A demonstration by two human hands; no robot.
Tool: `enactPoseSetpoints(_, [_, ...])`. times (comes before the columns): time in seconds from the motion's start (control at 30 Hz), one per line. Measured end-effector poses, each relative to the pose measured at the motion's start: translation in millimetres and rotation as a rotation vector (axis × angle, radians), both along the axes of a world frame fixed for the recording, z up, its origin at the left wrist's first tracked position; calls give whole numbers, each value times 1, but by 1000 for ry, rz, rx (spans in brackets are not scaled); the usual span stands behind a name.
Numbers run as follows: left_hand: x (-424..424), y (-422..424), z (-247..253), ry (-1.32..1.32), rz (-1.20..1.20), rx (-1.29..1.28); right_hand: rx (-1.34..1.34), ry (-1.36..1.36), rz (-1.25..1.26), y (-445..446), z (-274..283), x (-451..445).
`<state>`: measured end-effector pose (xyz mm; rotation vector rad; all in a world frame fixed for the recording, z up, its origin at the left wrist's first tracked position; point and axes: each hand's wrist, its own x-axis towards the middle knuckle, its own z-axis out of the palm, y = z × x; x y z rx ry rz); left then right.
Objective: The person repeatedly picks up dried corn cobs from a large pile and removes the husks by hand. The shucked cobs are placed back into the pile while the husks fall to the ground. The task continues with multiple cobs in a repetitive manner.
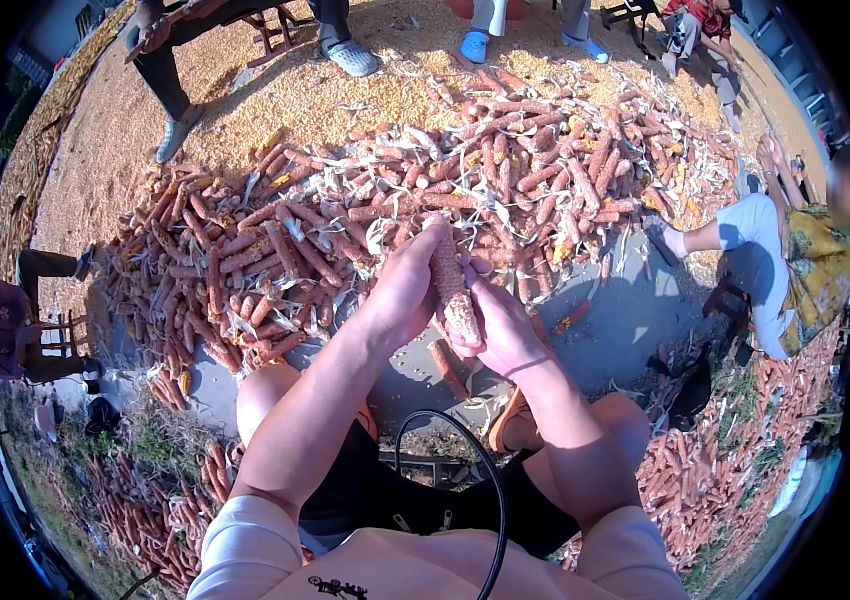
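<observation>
Between my two hands is a corn cob [451, 274], mostly bare of kernels and reddish-brown, with a paler tip towards me. My left hand [410, 281] grips its far end from the left side. Around the near end, my right hand [496, 319] has its fingers curled from the right and below. Just beyond the cob lies a broad heap of stripped corn cobs [290, 247], mixed with dry husk shreds and some cobs that keep yellow kernels. Under my hands, a loose cob [447, 371] rests on the grey ground.
Loose corn kernels [282, 97] spread behind the heap. Several people sit around it, one [762, 262] at the right and one [1, 330] at the left. A black cable [496, 472] loops before my lap. More cobs [702, 465] lie on the grass at the lower right.
</observation>
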<state>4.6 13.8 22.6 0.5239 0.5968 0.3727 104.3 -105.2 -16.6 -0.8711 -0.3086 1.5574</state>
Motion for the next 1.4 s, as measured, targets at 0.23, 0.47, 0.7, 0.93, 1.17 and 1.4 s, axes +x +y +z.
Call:
enactPoseSetpoints(0.23, [2,-1,-2,32,109,64,-94,-272,37,0,9,0])
enactPoseSetpoints(0.47, [2,0,-4,139,126,284,62,-947,37,-3,22,-15])
enactPoseSetpoints(0.7, [1,0,-6,267,92,293,-51,-437,28,-5,13,-23])
enactPoseSetpoints(0.93, [0,-1,-15,298,146,309,-178,-586,132,-2,19,-13])
enactPoseSetpoints(1.17, [5,-1,-27,275,142,425,34,-735,105,-6,16,-18])
enactPoseSetpoints(1.4, [7,-7,-27,266,203,282,-132,-385,50,-5,12,-17])
